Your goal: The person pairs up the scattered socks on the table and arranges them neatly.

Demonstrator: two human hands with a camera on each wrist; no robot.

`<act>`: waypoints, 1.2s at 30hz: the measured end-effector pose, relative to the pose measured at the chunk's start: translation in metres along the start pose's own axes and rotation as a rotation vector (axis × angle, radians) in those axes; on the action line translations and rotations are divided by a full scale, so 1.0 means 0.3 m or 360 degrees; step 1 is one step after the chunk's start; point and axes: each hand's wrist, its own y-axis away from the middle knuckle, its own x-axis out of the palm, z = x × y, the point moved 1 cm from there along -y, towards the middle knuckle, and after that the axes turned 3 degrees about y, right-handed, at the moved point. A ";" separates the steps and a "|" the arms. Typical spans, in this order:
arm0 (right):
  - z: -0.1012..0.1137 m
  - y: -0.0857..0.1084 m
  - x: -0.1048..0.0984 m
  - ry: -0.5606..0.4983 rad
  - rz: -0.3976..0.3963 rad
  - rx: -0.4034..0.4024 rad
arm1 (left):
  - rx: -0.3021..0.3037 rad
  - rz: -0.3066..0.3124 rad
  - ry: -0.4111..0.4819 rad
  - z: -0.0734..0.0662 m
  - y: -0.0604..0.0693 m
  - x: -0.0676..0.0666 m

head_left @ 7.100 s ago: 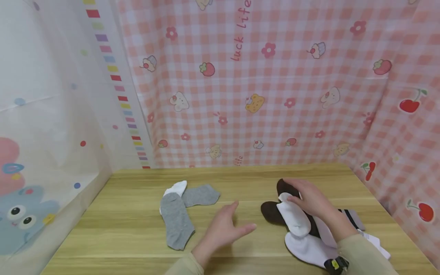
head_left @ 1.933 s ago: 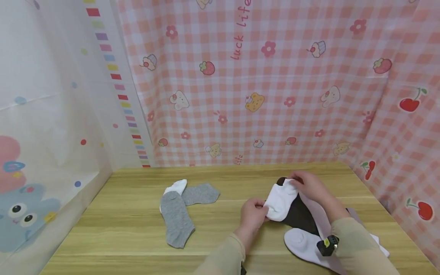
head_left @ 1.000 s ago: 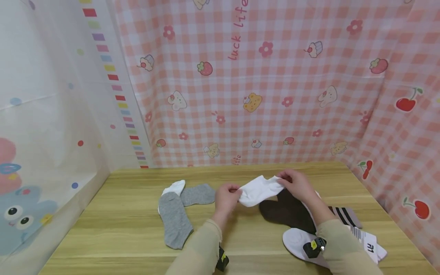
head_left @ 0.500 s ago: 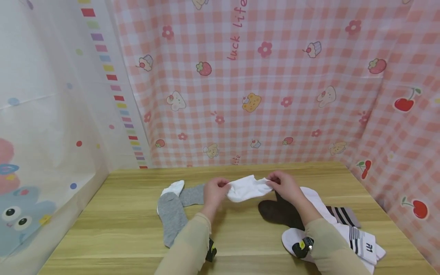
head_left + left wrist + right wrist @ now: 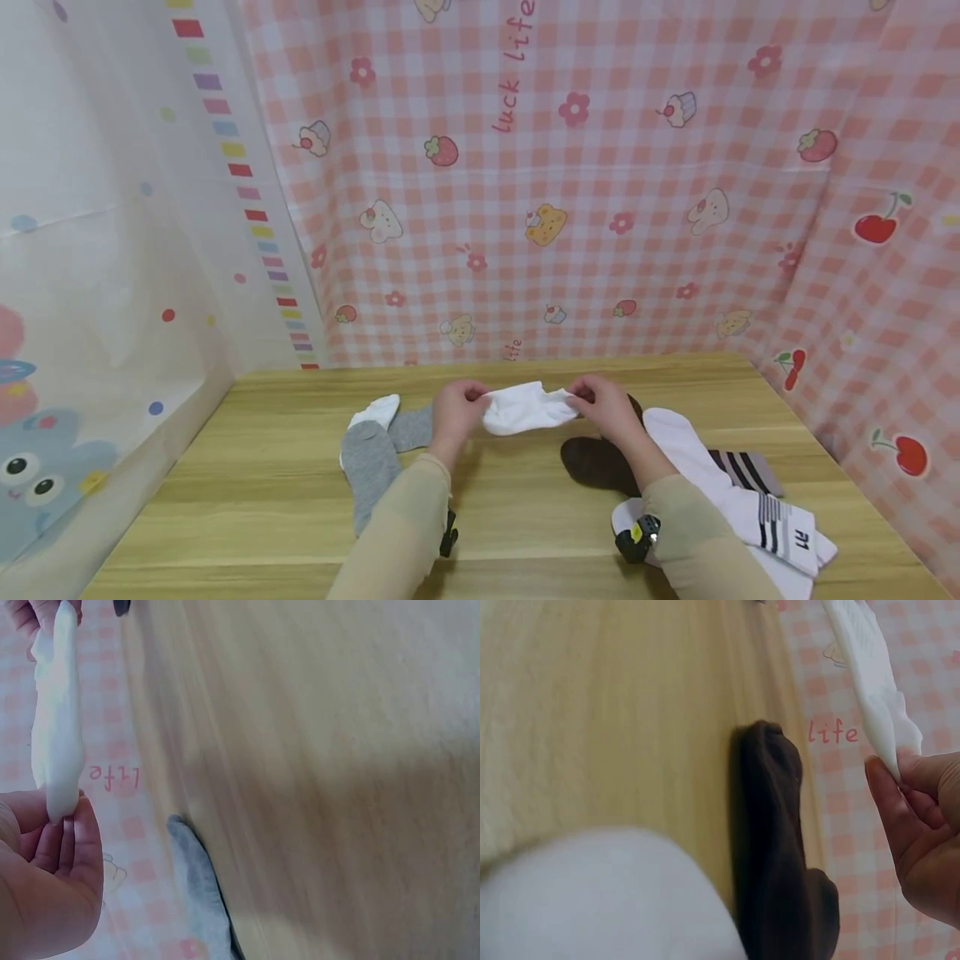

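Observation:
A short white sock (image 5: 528, 408) is stretched level between my two hands, raised above the wooden table. My left hand (image 5: 456, 417) pinches its toe end between thumb and fingers. At the opposite end, by the opening, my right hand (image 5: 609, 412) pinches the fabric. The left wrist view shows the sock (image 5: 58, 727) hanging edge-on, gripped by the left hand (image 5: 52, 877) below. In the right wrist view the right hand (image 5: 922, 825) holds the other end of it.
Left on the table (image 5: 517, 533) lie grey socks (image 5: 371, 467) over a white one (image 5: 378, 410). To the right are dark brown socks (image 5: 596, 465), long white socks (image 5: 690, 450) with black stripes, and a grey striped cuff (image 5: 746, 472). A pink checked curtain (image 5: 480, 192) hangs behind.
Both hands took the white sock from on top of the brown socks, lifted it and carried it left to the table's middle. Over the last half second it has drifted slightly further left.

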 end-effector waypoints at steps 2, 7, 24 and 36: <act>0.002 0.000 0.015 0.0005 0.0009 0.0006 | 0.0018 -0.0003 -0.0036 0.005 -0.003 -0.002; 0.004 0.000 0.051 0.0101 0.0035 0.0054 | 0.0055 -0.0021 -0.0081 0.028 -0.012 0.001; -0.014 -0.010 0.104 0.0118 0.0074 0.0085 | 0.0072 -0.0029 -0.0278 0.066 -0.025 0.009; -0.003 -0.022 0.127 0.0235 0.0137 0.0229 | 0.0056 0.0044 -0.0464 0.076 -0.033 0.021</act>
